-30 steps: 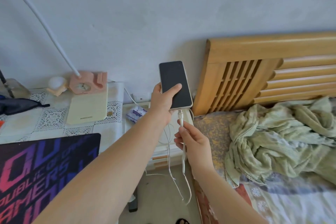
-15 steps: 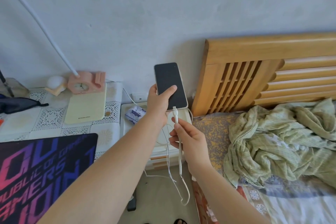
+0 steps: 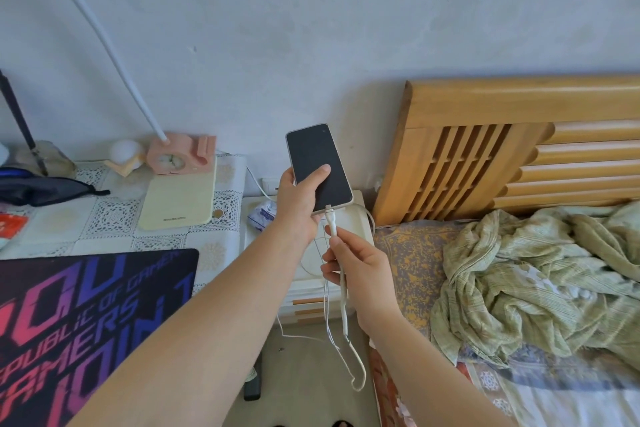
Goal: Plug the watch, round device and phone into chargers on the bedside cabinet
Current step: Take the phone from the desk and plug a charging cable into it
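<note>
My left hand (image 3: 298, 199) holds a phone (image 3: 317, 163) with a dark screen upright above the white bedside cabinet (image 3: 360, 215), thumb on the glass. My right hand (image 3: 360, 265) pinches a white charging cable (image 3: 343, 291) just below its plug (image 3: 329, 213), which sits at the phone's bottom edge. The cable hangs down from my hand in a loop toward the floor. Thin white wires lie on the cabinet top behind my hands. I see no watch or round device; my arms hide much of the cabinet top.
A desk with a lace cloth (image 3: 114, 215) stands left, bearing a pink clock lamp base (image 3: 180, 158), a pale yellow pad (image 3: 180, 199) and a dark gaming mat (image 3: 86, 315). A small packet (image 3: 261, 215) lies on the cabinet. The wooden headboard (image 3: 502, 142) and rumpled green blanket (image 3: 540, 274) lie right.
The phone and both hands drifted slightly left and down. The plug in my right hand moved up until it meets the phone's bottom port.
</note>
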The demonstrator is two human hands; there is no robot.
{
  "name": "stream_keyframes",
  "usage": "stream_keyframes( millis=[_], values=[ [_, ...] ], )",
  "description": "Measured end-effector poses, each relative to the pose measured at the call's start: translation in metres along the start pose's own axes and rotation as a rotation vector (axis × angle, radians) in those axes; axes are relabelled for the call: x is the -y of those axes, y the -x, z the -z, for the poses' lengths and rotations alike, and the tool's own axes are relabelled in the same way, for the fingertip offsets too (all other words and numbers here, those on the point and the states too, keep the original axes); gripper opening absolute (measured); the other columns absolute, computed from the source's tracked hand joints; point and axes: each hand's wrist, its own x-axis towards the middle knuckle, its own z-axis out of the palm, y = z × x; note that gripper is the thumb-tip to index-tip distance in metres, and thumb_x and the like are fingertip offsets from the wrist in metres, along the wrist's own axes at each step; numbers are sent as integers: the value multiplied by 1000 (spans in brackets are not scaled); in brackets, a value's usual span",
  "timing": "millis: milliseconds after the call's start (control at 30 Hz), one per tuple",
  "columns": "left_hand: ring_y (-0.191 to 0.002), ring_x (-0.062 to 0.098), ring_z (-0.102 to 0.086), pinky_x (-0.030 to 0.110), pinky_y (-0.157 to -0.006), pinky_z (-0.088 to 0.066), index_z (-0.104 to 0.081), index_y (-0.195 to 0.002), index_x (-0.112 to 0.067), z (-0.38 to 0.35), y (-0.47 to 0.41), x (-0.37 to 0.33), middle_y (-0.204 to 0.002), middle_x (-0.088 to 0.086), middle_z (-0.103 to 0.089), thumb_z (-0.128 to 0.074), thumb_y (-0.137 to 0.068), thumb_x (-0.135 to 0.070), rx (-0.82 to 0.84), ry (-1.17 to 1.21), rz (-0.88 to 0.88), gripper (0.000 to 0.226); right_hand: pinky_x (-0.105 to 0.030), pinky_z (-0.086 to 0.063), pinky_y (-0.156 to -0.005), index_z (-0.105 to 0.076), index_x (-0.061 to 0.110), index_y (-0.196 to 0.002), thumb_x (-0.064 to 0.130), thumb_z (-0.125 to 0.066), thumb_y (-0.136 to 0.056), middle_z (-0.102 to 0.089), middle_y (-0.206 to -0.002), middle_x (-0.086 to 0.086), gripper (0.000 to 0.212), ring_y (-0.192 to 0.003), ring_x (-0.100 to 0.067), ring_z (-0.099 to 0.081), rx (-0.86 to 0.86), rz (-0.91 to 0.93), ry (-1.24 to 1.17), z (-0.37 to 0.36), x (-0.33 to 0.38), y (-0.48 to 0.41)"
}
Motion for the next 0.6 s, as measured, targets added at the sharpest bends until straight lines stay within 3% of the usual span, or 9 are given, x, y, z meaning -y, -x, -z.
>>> stream_keyframes(
  millis=[267,433,600],
  values=[
    [-90,20,-67,30,-61,-56,-51,-124,-17,8,0,-4,-109,6,-68,-74,-77,-16,0,-19,8,53,-19,-57,-61,-67,16,-113,11,-55,-94,-62,-71,-5,23,-58,-9,-59,-3,-14,24,3,-5,3],
    [-93,21,-67,38,-75,-59,-51,-122,-19,7,3,-1,-111,4,-67,-74,-78,-16,22,-71,-32,49,-20,-56,-60,-68,15,-113,12,-55,-94,-63,-69,-4,23,-57,-9,-59,-17,-24,40,4,-9,3],
    [-103,24,-66,39,-79,-57,-51,-119,-25,8,7,0,-113,2,-67,-74,-77,-19,41,-192,-155,49,-21,-55,-59,-71,12,-105,9,-56,-94,-60,-67,-6,19,-57,-13,-57,-23,-58,-28,2,-9,6]
  ],
)
